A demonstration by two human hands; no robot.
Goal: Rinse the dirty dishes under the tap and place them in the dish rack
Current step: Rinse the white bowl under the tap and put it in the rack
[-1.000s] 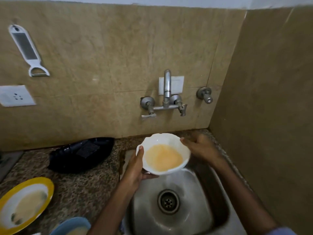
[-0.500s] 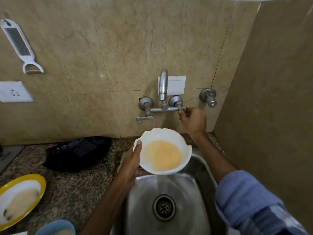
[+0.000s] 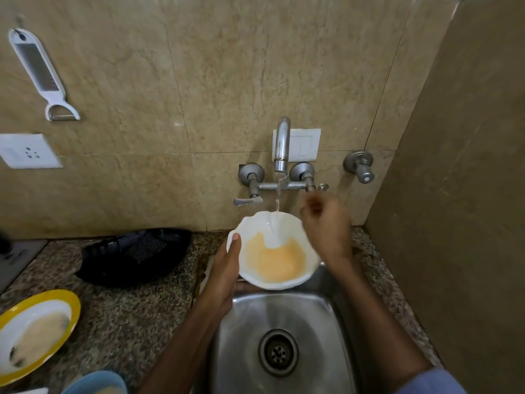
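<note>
Two hands meet at centre frame. The left hand (image 3: pixel 224 274) grips the white bowl (image 3: pixel 311 267) by its rim, over the sink (image 3: pixel 284 311), under the running tap (image 3: pixel 281 143), presumably so the orange residue (image 3: pixel 275 263) flushes down. The right hand (image 3: pixel 326 226) is just beside the bowl, too blurred to tell its fingers.

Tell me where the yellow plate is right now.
Head view, lower left: the yellow plate lies on the counter, left of the sink, below the black tray and above a blue dish.

a white plastic grater-peeler (image 3: pixel 39 72) hangs on the beige tiled wall (image 3: pixel 227 66) at ten o'clock, a white wall socket (image 3: pixel 28 151) at nine, a white switch plate (image 3: pixel 305 145) at one.
</note>
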